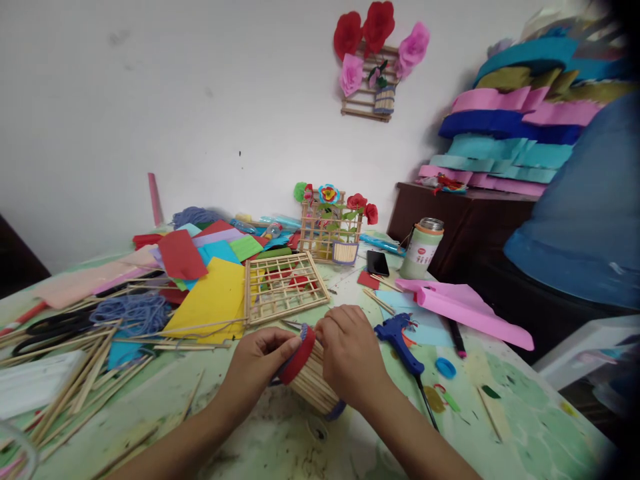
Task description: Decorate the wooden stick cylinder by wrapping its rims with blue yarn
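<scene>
Hands (351, 357) together at stick cup (313, 385)

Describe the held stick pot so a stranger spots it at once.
On the table, find the left hand and right hand. Tilted between them is the stick pot; its red band sets it apart from the stick pocket on the standing frame.

green-patterned tabletop (530, 420), lower frame: loose sticks (90, 383), lower left; yellow sheet (213, 300), left of center; black phone (377, 263) and upright bottle (421, 252), right of center; blue cap (445, 368) and green leaf (491, 392), lower right.
</scene>
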Available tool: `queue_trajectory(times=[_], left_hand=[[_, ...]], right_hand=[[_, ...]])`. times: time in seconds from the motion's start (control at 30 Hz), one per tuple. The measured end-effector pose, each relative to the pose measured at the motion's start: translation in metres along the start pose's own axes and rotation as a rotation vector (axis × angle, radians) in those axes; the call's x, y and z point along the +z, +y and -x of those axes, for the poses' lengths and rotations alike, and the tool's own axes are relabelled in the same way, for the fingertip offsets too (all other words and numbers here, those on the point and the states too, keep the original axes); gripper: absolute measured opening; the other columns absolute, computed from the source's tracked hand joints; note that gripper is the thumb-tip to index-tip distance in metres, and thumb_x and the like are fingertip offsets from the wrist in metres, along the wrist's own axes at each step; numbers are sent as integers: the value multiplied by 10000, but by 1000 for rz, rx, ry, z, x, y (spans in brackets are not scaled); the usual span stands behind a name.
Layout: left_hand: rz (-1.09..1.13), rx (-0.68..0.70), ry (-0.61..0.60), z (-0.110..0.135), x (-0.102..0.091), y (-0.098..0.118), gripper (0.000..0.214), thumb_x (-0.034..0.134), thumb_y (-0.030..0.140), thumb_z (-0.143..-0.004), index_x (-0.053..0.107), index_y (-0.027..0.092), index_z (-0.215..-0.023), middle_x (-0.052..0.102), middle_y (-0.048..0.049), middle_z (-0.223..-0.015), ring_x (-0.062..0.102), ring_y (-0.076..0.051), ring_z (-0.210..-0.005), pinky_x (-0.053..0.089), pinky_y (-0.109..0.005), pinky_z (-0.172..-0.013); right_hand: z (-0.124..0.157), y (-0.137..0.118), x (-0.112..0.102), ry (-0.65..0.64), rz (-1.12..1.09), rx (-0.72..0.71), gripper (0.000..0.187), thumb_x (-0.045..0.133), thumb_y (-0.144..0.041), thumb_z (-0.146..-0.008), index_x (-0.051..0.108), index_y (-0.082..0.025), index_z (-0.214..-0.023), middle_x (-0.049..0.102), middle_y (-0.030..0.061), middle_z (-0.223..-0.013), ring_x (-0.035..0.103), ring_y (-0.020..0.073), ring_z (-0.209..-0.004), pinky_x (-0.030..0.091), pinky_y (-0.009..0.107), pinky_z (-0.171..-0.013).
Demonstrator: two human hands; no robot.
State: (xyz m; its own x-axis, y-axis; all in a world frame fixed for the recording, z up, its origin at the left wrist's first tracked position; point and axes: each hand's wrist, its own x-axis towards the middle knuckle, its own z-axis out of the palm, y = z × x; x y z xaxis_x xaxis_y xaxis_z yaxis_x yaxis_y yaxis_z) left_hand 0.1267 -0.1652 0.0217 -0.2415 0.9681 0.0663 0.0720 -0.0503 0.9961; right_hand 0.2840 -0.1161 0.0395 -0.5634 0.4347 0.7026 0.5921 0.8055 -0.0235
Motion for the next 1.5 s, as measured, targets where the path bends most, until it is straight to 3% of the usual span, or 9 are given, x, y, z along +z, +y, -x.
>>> queue_trajectory(times=[0.37, 0.57, 0.67, 0.73, 0.83, 1.0, 1.1, 1.2, 1.5], left_hand=[[29, -10, -17, -2, -4, -1, 209, 683, 366, -676, 690, 158, -694, 674, -12, -624, 554, -110, -550, 423, -181, -500], [-5, 59, -79, -9, -12, 4, 190, 680, 348, -681, 689, 159, -667, 666, -4, -596, 542, -98, -522, 407, -172, -485], [-119, 185, -158, -11, -17, 8, 167, 660, 326, -706, 697, 165, -676, 676, -10, -624, 563, -110, -558, 417, -182, -515], [-228, 303, -221, -10, -20, 11, 140, 653, 300, -718, 706, 172, -695, 681, -12, -645, 579, -120, -596, 428, -192, -557], [-346, 406, -244, -10, -21, 15, 126, 643, 284, -732, 709, 180, -708, 681, -10, -650, 586, -124, -611, 433, -202, -593], [-316, 343, -236, -11, -19, 12, 166, 630, 328, -739, 711, 195, -800, 705, -30, -762, 613, -159, -704, 454, -230, -654], [-230, 269, -256, -12, -19, 8, 220, 626, 355, -738, 701, 193, -867, 705, -50, -857, 618, -191, -795, 460, -255, -704], [-167, 239, -290, -11, -18, 8, 248, 635, 358, -732, 688, 196, -913, 694, -52, -915, 607, -205, -852, 451, -266, -747], [83, 144, -309, -7, -14, -2, 265, 608, 410, -746, 650, 150, -774, 589, -15, -688, 502, -131, -642, 388, -214, -571]], right_hand=[[6, 51, -4, 145, -147, 523, 184, 377, -189, -863, 465, -159, -704, 476, 27, -698, 426, 157, -704, 304, 281, -653], [12, 28, 13, 0, -425, 417, 321, 349, -255, -892, 415, -165, -591, 429, 3, -625, 427, 130, -647, 317, 251, -607], [13, 15, 17, 45, -587, 330, 199, 415, -292, -876, 546, -149, -919, 535, 81, -972, 480, 167, -925, 384, 279, -766], [13, 10, 15, 23, -707, 241, 332, 453, -310, -865, 470, -178, -1168, 467, 96, -1199, 419, 181, -1105, 356, 309, -897], [12, 5, 13, -111, -892, 200, 254, 436, -331, -877, 551, -193, -1057, 552, 57, -1067, 475, 166, -1026, 353, 296, -894], [13, -5, 23, -164, -1461, 588, 308, 506, -440, -822, 528, -157, -704, 520, -9, -656, 473, 108, -637, 358, 211, -607], [14, -11, 29, -73, -1869, 853, 288, 614, -427, -739, 515, -160, -694, 542, -18, -610, 488, 111, -589, 375, 216, -595], [13, -11, 28, -10, -2041, 1027, 238, 666, -359, -691, 542, -157, -712, 600, -4, -629, 543, 138, -605, 423, 264, -657], [10, -7, 21, -195, -2204, 1019, 355, 465, -417, -807, 610, -131, -960, 679, 80, -861, 617, 225, -853, 424, 403, -850]])
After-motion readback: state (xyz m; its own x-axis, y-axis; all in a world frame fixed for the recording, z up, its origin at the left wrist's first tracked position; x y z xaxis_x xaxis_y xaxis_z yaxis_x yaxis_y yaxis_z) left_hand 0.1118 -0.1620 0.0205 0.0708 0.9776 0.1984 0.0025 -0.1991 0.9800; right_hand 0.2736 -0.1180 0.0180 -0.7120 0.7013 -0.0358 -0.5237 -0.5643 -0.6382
